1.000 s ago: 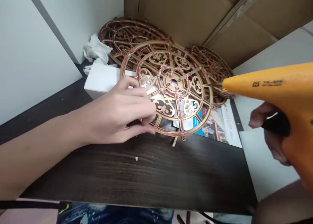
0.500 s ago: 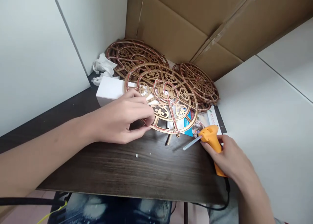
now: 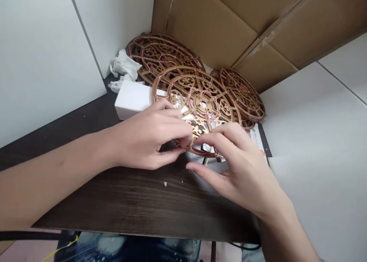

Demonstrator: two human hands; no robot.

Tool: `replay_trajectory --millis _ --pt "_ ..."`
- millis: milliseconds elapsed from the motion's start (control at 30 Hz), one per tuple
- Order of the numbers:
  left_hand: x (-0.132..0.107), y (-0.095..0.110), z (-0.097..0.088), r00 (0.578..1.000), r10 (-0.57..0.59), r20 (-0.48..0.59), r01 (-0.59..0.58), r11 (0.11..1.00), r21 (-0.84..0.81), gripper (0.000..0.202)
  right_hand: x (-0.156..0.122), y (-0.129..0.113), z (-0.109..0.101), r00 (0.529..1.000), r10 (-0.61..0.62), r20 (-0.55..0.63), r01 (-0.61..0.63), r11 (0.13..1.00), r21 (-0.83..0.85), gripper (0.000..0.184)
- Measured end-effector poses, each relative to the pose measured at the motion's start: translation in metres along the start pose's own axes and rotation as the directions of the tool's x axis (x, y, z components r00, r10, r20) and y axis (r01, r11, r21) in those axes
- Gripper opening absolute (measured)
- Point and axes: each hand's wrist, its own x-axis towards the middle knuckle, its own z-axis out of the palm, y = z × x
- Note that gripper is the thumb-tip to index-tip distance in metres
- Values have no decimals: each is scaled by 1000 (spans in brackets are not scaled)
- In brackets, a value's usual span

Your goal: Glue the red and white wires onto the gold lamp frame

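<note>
A round gold openwork frame (image 3: 187, 71), with red and white wires running along its rings, leans tilted over the table. My left hand (image 3: 160, 134) pinches its near rim between thumb and fingers. My right hand (image 3: 237, 159) reaches over the frame's near right edge, thumb and fingers spread apart and nothing seen between them. Beyond that hand only a sliver of the orange glue gun (image 3: 263, 152) shows; the rest of it is hidden. Part of the frame's lower edge is covered by my right fingers.
Similar wired frames lie stacked at the back left (image 3: 160, 44) and back right (image 3: 243, 94). A white box (image 3: 130, 97) and crumpled tissue (image 3: 124, 65) sit on the left. Brown cardboard (image 3: 223, 29) stands behind. White crumbs (image 3: 165, 184) dot the dark wooden table (image 3: 137, 201).
My right hand has let go of the glue gun and moved left to the frame's near edge. My left hand keeps its pinch on the rim. The camera view has shifted slightly.
</note>
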Motion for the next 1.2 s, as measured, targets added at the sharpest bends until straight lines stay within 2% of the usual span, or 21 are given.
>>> replay_trajectory --millis 167,333,667,1200 --pt "0 -1 2 1000 9 0 -9 1000 6 11 2 11 14 1000 -17 14 17 1000 5 24" --pt "1 -2 3 1000 20 -6 -19 1000 6 12 4 12 21 999 -50 -23 49 999 -14 13" --pt "0 -3 3 1000 18 -15 -18 1000 -1 13 4 11 25 992 -73 -106 76 997 25 11" --pt "2 -3 5 1000 -5 10 5 1000 -18 13 11 9 29 994 -26 -109 33 997 66 14"
